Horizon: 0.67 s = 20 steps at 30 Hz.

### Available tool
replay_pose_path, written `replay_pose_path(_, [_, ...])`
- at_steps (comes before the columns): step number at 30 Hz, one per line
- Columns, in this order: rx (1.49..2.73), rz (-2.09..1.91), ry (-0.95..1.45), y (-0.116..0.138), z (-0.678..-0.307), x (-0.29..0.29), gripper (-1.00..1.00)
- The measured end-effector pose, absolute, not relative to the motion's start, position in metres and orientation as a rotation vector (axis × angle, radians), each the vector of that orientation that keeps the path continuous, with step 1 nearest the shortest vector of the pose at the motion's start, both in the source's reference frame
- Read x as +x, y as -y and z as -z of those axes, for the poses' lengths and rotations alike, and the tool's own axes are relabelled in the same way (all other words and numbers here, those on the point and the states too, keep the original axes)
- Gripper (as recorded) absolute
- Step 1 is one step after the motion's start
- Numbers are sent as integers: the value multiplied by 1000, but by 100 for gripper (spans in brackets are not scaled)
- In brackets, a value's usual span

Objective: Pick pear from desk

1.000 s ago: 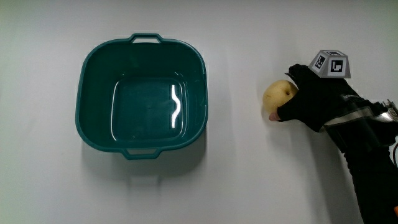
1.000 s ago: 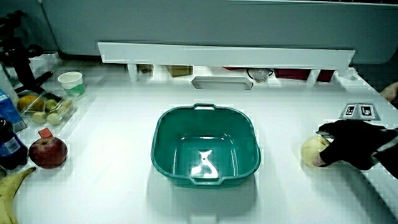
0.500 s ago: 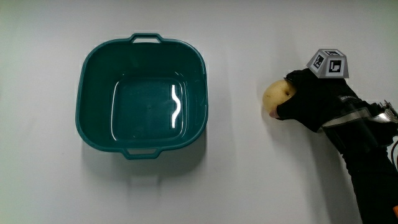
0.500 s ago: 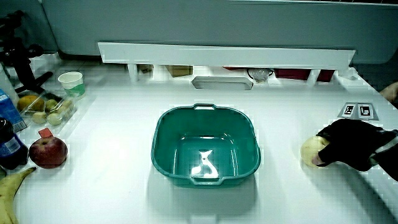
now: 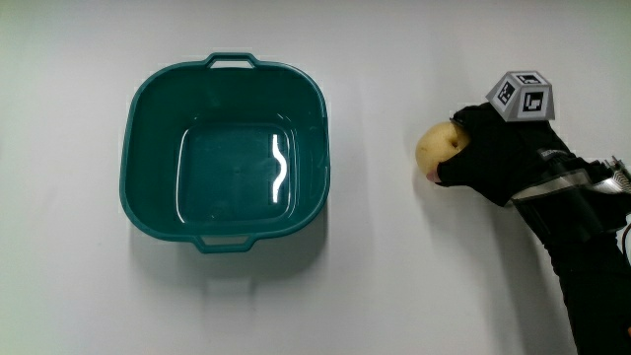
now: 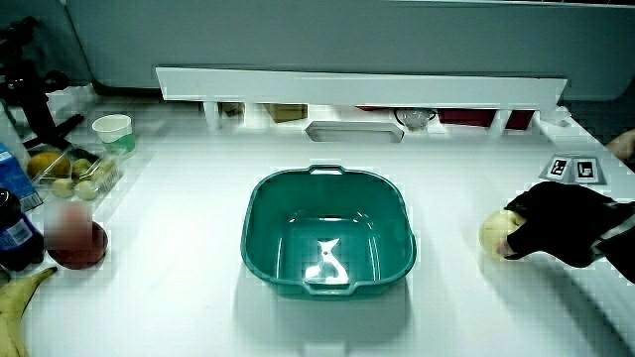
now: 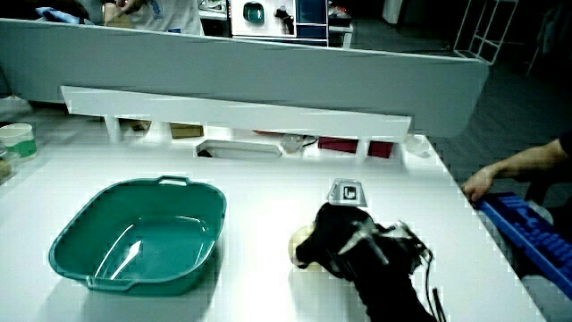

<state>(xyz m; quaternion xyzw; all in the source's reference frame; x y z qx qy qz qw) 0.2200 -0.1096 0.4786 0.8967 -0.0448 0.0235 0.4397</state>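
While the green tub (image 5: pixel 224 153) is sitting with nothing in it, the hand (image 5: pixel 498 158) is wrapping its fingers (image 5: pixel 452 174) around the round yellow pear (image 5: pixel 438 150).

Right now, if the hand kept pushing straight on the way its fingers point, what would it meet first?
The hand is already closed on the pear. Straight on lies bare table, then the teal basin, probably its nearest rim; the hand's height above the table is unclear.
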Motion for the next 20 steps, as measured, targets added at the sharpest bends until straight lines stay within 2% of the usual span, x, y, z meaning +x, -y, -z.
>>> replay_pose_path(11, [2338, -89, 189, 132, -430, 189, 100])
replay_pose_path(16, [2332, -214, 346, 133, -389, 155, 100])
replay_pose_path(20, [2349, -239, 423, 134, -375, 134, 100])
